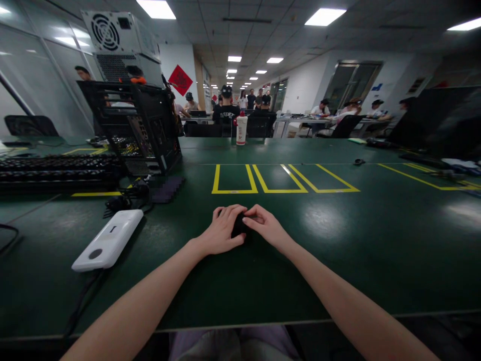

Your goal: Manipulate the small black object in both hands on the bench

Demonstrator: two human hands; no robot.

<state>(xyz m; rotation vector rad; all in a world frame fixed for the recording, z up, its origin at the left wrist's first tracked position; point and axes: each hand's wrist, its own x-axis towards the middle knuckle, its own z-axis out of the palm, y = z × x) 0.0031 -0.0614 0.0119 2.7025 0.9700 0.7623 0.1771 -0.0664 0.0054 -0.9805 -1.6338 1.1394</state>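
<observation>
A small black object (238, 225) lies between my hands on the green table (270, 281); its shape is mostly covered by fingers. My left hand (224, 229) is wrapped over it from the left, thumb along its near side. From the right, my right hand (265, 226) pinches at its edge with thumb and fingers together. Beyond both hands, yellow tape outlines (235, 191) mark the table top.
At the left stand an open black computer case (143, 125) and a white device (108, 240) with a cable. A white bottle (241, 131) is near the far edge. A small dark ring-like item (359, 161) lies right. People sit and stand beyond.
</observation>
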